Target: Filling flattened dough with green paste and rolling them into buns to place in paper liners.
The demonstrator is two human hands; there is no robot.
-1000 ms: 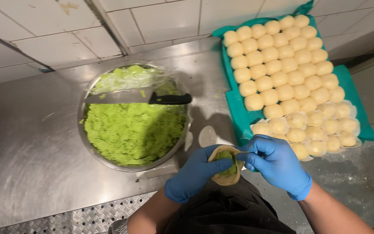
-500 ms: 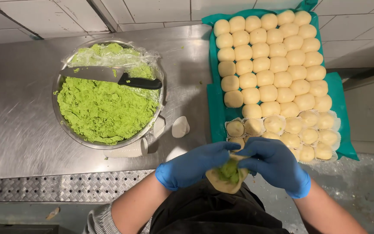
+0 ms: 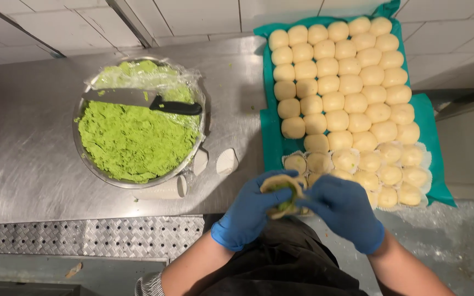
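Both my hands wear blue gloves and meet just below the steel counter's front edge. My left hand [image 3: 250,211] cups a flattened piece of pale dough [image 3: 282,193] with green filling in its middle. My right hand [image 3: 344,211] pinches the dough's right edge with its fingertips. Directly above my hands lies a teal tray [image 3: 270,131] packed with several rows of pale dough balls [image 3: 338,82]. To the left stands a round metal bowl [image 3: 81,156] of green filling [image 3: 135,142], with a black-handled knife [image 3: 154,102] resting across its top.
Two small white dough scraps [image 3: 227,161] and a white paper cup lying on its side [image 3: 163,189] sit on the steel counter [image 3: 23,153] beside the bowl. A checker-plate ledge [image 3: 83,235] runs along the front. White wall tiles are behind.
The view has shifted, so bowl and tray sit elsewhere in frame. My hands have stayed together on the dough, the right hand's fingers working around its edge and folding it over the green filling.
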